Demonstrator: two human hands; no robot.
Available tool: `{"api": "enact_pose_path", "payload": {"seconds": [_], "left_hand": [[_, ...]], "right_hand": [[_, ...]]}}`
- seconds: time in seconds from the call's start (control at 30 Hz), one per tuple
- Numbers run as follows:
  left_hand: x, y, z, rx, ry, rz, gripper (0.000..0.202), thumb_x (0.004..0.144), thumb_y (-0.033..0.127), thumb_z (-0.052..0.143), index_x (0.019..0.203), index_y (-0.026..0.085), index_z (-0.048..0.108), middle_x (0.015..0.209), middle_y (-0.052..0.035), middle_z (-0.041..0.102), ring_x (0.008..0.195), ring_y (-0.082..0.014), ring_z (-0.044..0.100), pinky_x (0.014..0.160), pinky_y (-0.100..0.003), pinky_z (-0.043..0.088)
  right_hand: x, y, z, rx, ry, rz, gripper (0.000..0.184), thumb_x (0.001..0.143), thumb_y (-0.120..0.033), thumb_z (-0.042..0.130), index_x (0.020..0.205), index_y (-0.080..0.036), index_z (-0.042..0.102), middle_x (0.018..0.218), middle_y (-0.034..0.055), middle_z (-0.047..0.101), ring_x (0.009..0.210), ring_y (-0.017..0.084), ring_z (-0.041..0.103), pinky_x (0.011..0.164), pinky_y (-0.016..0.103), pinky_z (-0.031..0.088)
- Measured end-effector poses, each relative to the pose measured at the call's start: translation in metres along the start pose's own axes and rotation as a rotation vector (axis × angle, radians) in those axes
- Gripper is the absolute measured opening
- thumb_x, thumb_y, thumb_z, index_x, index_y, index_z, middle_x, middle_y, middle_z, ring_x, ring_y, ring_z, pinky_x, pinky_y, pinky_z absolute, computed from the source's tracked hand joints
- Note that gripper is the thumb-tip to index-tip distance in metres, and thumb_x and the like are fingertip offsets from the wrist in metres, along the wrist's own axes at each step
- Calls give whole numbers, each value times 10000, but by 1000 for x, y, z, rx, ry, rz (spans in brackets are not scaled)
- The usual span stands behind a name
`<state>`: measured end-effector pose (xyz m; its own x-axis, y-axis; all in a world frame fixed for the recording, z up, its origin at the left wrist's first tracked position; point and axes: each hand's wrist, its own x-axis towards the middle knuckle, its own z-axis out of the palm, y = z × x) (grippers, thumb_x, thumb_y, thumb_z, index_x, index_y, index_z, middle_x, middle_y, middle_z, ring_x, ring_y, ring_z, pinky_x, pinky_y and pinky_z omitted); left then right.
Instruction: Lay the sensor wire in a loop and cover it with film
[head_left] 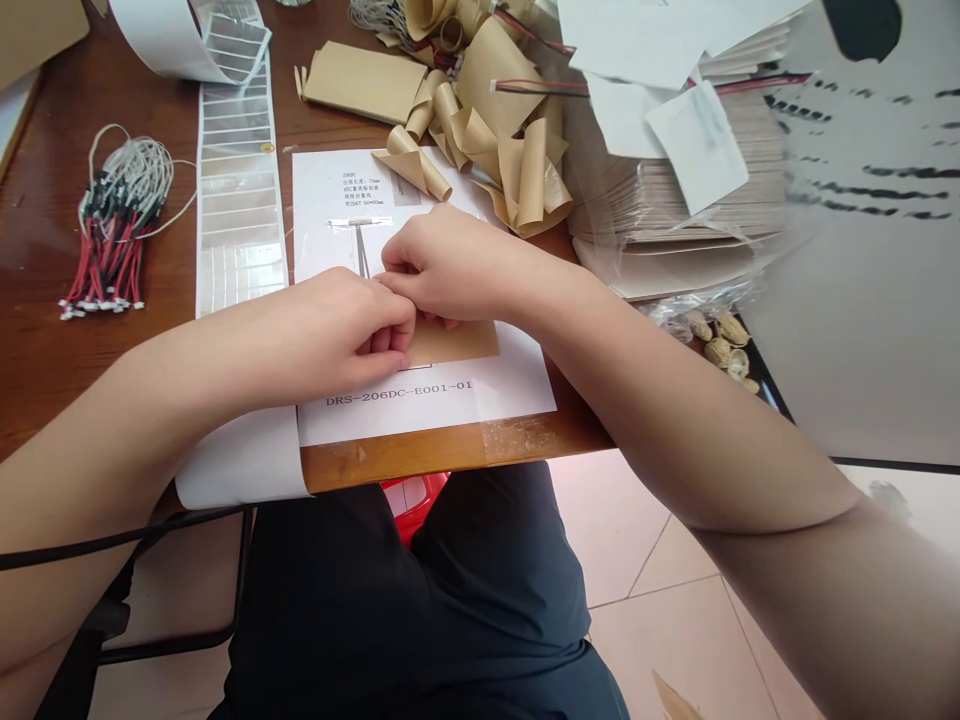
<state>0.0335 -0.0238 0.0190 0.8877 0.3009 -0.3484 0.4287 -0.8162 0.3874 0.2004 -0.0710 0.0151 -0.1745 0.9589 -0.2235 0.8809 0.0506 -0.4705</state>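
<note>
Dark trousers (405, 600) occupy the lower frame, with a red plastic seat (412, 495) just visible at the desk edge. Both forearms extend over a wooden desk (450, 455). The left hand (330, 330) and right hand (442, 265) are closed and meet above a printed instruction sheet (420, 420) marked DRS-206DC-E001-01. Their fingertips pinch together, but whatever lies between them is hidden or too fine to tell. A tan sheet (457, 342) lies on the printed sheet, directly under the hands and partly covered by them; its visible part looks flat, with straight edges.

Left of the sheet are a strip of clear labels on white backing (238, 190) and a bundle of red, black and white wires (112, 250) with small white connectors. Beyond the hands lie curled tan strips (480, 130). Further right are a bagged stack of tan sheets (675, 205), loose white papers (697, 145) and peanut shells (720, 345).
</note>
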Motion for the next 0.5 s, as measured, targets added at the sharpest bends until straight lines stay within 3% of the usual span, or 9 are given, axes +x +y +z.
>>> {"api": "enact_pose_path", "payload": {"seconds": [0.5], "left_hand": [[0,-1,1,-7,10,10,107,843,269,567,797,225,654,698,8,676,608,-139,565,601,-293,371]], "right_hand": [[0,-2,-1,5,-10,14,327,974,-236,540,650,-205,509,542,21,565,599,180,627,628,313,451]]}}
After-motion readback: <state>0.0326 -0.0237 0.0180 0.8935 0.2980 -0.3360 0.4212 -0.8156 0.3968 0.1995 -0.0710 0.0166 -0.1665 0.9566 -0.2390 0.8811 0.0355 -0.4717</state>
